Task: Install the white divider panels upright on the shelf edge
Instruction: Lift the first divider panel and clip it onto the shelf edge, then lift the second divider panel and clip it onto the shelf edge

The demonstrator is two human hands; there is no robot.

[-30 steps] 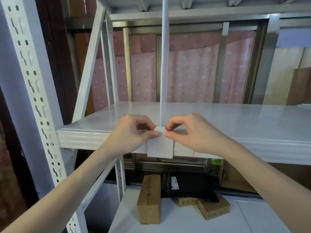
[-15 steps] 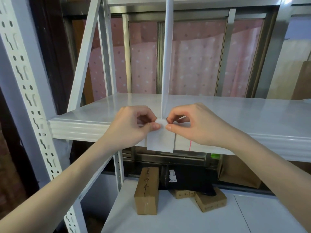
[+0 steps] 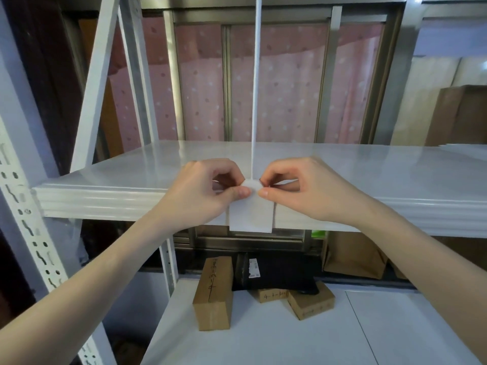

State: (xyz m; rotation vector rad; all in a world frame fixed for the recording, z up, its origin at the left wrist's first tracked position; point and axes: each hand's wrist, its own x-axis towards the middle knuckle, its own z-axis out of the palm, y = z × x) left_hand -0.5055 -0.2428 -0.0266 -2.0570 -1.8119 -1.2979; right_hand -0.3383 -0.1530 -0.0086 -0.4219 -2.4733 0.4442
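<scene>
We've got a white divider panel (image 3: 255, 88), glossy white shelf (image 3: 110, 191), pink white-dotted curtain (image 3: 279, 83), and brown cardboard boxes (image 3: 213, 293) below.

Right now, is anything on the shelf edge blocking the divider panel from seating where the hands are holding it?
Nothing visible. The divider panel stands upright on the shelf edge, its white tab hanging over the front, pinched by the left hand and right hand. The shelf around it is bare.

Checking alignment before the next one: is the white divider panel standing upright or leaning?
Upright. The divider panel rises edge-on as a straight vertical line from the shelf edge, where both hands pinch its tab.
</scene>
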